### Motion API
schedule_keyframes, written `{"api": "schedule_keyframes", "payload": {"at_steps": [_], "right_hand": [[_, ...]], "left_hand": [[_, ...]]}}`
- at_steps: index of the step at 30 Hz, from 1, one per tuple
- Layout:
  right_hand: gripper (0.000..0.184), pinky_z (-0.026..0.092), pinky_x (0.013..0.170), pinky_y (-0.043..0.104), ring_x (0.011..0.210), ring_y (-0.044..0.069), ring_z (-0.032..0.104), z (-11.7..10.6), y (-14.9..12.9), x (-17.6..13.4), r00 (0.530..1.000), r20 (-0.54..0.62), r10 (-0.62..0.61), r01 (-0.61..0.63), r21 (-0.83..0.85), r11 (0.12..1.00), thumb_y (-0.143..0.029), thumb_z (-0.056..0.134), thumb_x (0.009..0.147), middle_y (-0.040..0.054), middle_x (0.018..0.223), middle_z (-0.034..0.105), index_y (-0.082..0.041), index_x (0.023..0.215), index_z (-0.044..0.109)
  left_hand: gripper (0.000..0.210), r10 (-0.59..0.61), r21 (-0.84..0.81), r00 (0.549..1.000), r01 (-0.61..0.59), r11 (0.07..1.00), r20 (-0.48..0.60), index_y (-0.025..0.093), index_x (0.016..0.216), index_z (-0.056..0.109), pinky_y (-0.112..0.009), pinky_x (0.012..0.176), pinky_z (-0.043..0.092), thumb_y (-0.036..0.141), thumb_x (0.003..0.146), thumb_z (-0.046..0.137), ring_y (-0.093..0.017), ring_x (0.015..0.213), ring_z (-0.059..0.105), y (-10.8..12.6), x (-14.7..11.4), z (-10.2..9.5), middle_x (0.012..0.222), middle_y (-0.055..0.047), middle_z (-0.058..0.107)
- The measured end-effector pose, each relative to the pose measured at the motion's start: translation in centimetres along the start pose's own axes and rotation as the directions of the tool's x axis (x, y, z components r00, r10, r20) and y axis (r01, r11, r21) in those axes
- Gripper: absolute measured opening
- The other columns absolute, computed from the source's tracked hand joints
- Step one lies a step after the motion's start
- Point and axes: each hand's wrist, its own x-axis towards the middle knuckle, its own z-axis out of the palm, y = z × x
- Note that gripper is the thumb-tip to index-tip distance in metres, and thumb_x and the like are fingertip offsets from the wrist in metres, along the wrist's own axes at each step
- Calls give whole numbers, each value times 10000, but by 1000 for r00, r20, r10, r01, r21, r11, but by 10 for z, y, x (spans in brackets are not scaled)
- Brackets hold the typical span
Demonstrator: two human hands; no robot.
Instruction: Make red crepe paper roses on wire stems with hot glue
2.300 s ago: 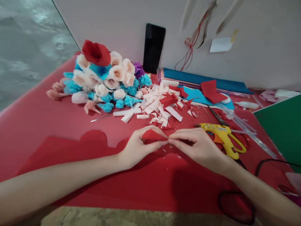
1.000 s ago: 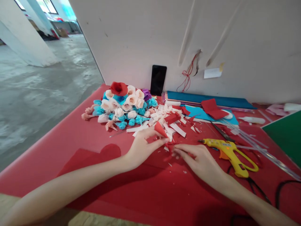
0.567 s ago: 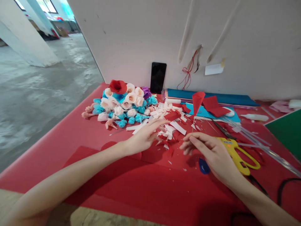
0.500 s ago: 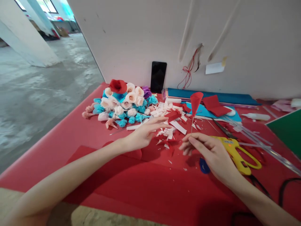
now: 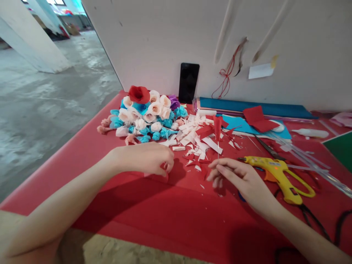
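My right hand (image 5: 242,179) pinches a thin upright stem, with a narrow red paper flower (image 5: 217,128) rolled around its top. Its blossom is seen nearly edge-on. My left hand (image 5: 148,157) is closed, fingers curled down at a piece of red crepe paper (image 5: 156,177) low over the table; the hand hides most of it. Between and beyond the hands lies a heap of white and red paper scraps (image 5: 192,135). A yellow glue gun (image 5: 280,176) lies just right of my right hand.
Finished paper flowers (image 5: 145,113) are piled at the back left. A black phone (image 5: 189,83) leans on the white wall panel. Blue paper (image 5: 247,106), scissors (image 5: 266,148), clear glue sticks (image 5: 305,163) and a white glue bottle (image 5: 310,133) lie at the right.
My left hand has moved left and down from beside the scraps, its outstretched fingers now curled at the red paper. The flower in my right hand has turned and sits slightly lower.
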Motion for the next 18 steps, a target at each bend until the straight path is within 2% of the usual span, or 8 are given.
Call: {"api": "schedule_keyframes", "payload": {"at_steps": [4,9,12,18], "right_hand": [[210,466,492,201,584,108,570,0,1,-1,999,23,36,-35,-13,999,-344,464,848,55,732,629,-150,873,539],[237,467,498,213,585,108,562,0,3,0,998,40,57,-56,-15,998,-368,453,852,57,745,623,-151,885,543],[234,465,500,212,591,108,561,-1,3,0,997,43,67,-67,-8,998,-371,455,852,52,750,622,-158,888,545],[239,464,494,210,585,107,559,-1,4,-1,996,41,80,-79,-17,997,-377,454,851,52,748,621,-160,889,546]], "left_hand": [[146,-40,-13,999,40,999,25,172,759,617,-215,588,320,95,667,535,-136,721,520,-6,2,2,771,-3,617],[51,-28,-20,998,29,999,64,154,666,608,-217,543,309,157,673,557,-122,604,500,-13,5,10,663,-3,614],[99,-12,-20,998,13,1000,66,156,610,589,-224,540,300,139,682,523,-106,552,465,-13,5,10,603,10,586],[125,27,-16,998,-26,1000,52,172,739,597,-215,595,319,98,677,518,-121,666,503,-11,7,7,738,9,611]]}}
